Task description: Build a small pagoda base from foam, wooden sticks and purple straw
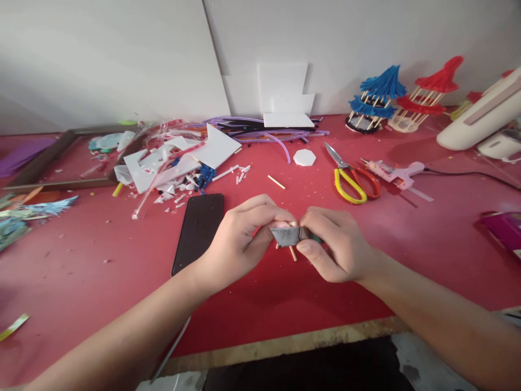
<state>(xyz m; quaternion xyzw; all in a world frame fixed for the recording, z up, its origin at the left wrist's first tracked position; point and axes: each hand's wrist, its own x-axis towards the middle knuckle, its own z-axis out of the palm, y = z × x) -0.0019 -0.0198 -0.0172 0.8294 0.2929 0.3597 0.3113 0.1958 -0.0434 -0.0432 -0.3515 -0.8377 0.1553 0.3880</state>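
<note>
My right hand (340, 241) is closed round the handle of a cutter knife (286, 235), whose wide grey blade points left. A bit of dark green handle shows between the fingers. My left hand (246, 233) is closed at the blade's far end, thumb and fingers pinched together. A small pale tip shows at its fingertips, but what it holds is mostly hidden. Just below the blade is a short wooden stick (293, 253). A black phone (198, 233) lies beside my left wrist, and another short stick (275, 182) lies farther back.
Scissors (352, 179) and a pink glue gun (396, 172) lie at the right. Behind are a white octagon (304, 157), blue (372, 103) and red (425, 100) stick-and-foam models, and purple strips (279, 142). White scraps (179, 163) and a dark frame (61, 184) fill the left back.
</note>
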